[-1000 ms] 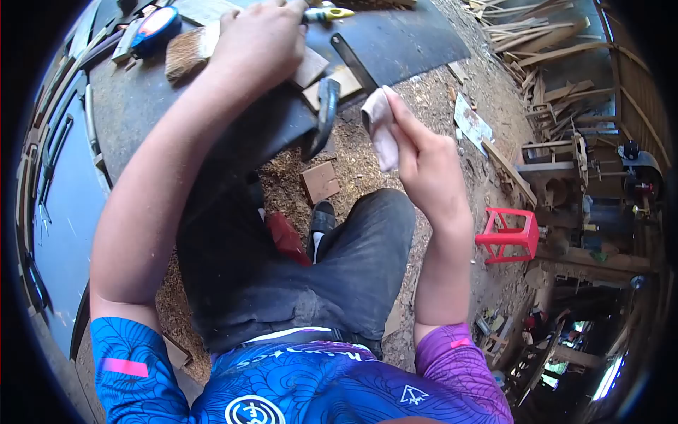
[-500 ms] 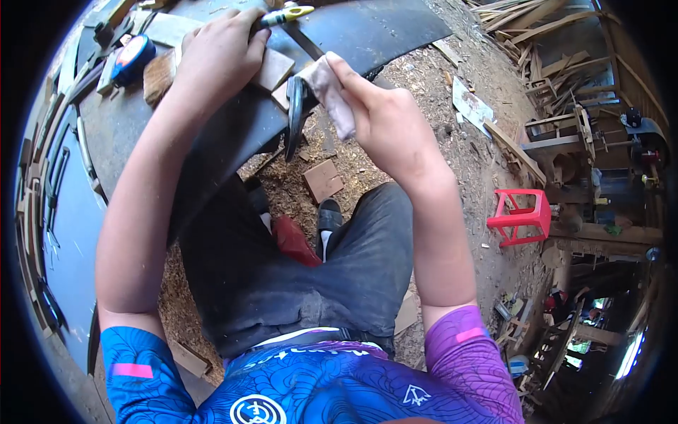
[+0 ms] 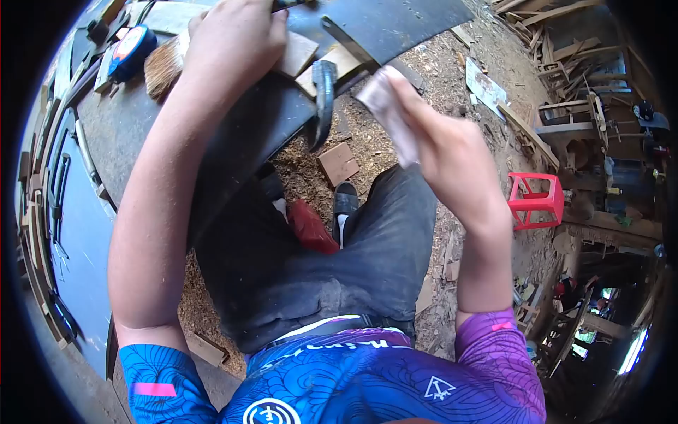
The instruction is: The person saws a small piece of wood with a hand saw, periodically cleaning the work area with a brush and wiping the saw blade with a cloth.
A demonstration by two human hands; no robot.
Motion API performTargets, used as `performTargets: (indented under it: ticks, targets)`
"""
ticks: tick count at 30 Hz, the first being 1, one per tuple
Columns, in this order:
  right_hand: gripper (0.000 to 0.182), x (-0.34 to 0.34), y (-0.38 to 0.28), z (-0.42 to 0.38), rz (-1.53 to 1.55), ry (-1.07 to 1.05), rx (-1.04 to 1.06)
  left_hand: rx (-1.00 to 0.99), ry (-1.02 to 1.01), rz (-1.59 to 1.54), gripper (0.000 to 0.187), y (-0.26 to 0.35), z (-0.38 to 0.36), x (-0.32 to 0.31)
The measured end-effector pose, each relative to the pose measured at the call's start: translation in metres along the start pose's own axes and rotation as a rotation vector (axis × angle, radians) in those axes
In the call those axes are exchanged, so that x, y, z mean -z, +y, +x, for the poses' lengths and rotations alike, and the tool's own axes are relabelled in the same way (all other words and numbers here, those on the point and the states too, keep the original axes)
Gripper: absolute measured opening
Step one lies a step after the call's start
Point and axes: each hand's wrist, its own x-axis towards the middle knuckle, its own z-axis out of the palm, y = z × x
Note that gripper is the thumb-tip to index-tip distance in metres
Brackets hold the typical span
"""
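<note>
My left hand (image 3: 244,35) is closed at the top of the view, over the dark workbench. Beside its thumb shows the end of a dark rod-like item (image 3: 291,3), mostly cut off by the frame edge. My right hand (image 3: 452,148), slightly blurred, grips a pale pinkish cloth (image 3: 392,116) folded around one end of a flat metal strip (image 3: 346,42). The strip's other end points up-left over the bench. Between my hands, a dark metal clamp (image 3: 324,106) sits at the bench edge by a pale wood piece (image 3: 340,67) and a wood block (image 3: 299,55).
A brush (image 3: 164,68) and blue tape measure (image 3: 132,53) lie left of my left forearm on the workbench (image 3: 134,131). A wood block (image 3: 338,164) rests on the sawdust floor near my feet. A red stool (image 3: 537,201) and scrap wood (image 3: 575,49) are at right.
My right hand has moved right and down with the cloth and strip, away from the clamp. My left hand appears higher, its yellow-tipped item now largely out of frame. The whole view has shifted.
</note>
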Motion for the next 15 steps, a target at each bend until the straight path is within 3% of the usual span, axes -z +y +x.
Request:
performTargets:
  ticks: [5,6,9,13,15]
  targets:
    - [0.045,-0.016,0.003,0.031,0.036,0.083,0.055,-0.03,-0.017,0.043,0.024,-0.018,0.008,-0.012]
    - [0.041,-0.02,0.004,0.042,0.074,0.118,0.131,0.05,-0.115,-0.01,0.024,-0.002,0.008,0.005]
    - [0.038,-0.015,0.002,0.031,0.051,0.08,0.075,0.021,-0.063,-0.051,0.024,-0.012,0.004,-0.005]
    - [0.05,0.002,0.005,-0.004,-0.027,0.061,0.088,-0.029,-0.025,0.048,0.024,-0.003,0.0,0.002]
    - [0.05,-0.002,0.001,0.009,0.076,0.054,0.045,0.006,-0.071,0.052,0.024,-0.003,0.0,0.0]
